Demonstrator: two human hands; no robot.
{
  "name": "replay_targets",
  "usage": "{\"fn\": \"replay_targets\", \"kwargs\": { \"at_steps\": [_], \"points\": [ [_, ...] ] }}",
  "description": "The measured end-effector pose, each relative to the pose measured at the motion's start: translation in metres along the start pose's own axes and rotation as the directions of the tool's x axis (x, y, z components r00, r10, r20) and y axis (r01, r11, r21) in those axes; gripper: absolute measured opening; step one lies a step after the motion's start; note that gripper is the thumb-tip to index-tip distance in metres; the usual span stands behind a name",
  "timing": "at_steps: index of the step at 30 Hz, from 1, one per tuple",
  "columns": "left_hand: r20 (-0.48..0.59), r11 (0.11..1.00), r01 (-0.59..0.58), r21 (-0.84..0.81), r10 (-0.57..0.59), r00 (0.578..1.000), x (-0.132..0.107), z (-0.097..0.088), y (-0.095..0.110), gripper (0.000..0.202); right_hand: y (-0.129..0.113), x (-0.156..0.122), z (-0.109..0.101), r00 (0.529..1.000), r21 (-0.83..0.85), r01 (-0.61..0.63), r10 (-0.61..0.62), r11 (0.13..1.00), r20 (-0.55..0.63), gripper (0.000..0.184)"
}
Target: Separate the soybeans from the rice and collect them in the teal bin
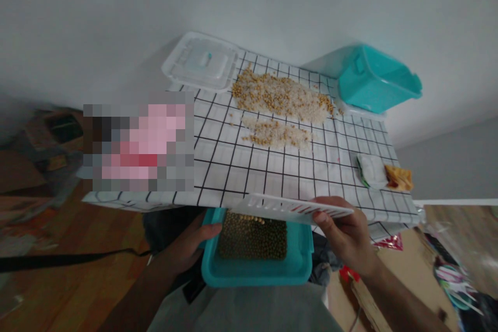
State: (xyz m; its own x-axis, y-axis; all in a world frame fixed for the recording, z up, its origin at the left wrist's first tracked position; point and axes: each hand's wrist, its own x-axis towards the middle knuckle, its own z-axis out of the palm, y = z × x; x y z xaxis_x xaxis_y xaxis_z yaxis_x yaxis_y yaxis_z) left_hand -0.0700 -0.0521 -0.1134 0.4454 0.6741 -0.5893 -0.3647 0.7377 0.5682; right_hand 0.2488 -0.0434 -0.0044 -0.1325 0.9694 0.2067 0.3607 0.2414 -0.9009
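Observation:
My left hand grips the left rim of a teal container full of brownish beans, held below the table's near edge. My right hand pinches a flat white slotted tray by its right end, holding it over the container with a few beans at its lower edge. On the checked tablecloth lie two heaps of mixed rice and beans, the smaller heap nearer to me.
A clear plastic lid rests at the table's far left corner. A tilted teal bin stands at the far right. A small white and orange packet lies at the right edge. Cluttered floor lies on both sides.

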Motion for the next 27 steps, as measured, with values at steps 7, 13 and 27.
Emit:
{"fn": "replay_targets", "kwargs": {
  "at_steps": [7, 13, 27],
  "points": [
    [-0.032, 0.998, 0.001, 0.069, 0.002, 0.999, -0.004, 0.004, 0.002, 0.042, -0.003, 0.032, 0.001, 0.958, -0.102, 0.055, -0.081, 0.993, -0.275, 0.021],
    [-0.091, 0.995, -0.075, 0.068, 0.081, 0.992, -0.006, 0.006, -0.004, 0.044, 0.015, 0.114, 0.004, 0.951, -0.067, 0.140, -0.153, 0.988, -0.270, 0.018],
    [-0.100, 0.995, -0.085, 0.044, 0.089, 0.991, 0.001, 0.000, -0.009, 0.044, 0.028, 0.148, 0.012, 0.989, -0.023, 0.127, -0.128, 0.992, -0.076, 0.022]
  ]
}}
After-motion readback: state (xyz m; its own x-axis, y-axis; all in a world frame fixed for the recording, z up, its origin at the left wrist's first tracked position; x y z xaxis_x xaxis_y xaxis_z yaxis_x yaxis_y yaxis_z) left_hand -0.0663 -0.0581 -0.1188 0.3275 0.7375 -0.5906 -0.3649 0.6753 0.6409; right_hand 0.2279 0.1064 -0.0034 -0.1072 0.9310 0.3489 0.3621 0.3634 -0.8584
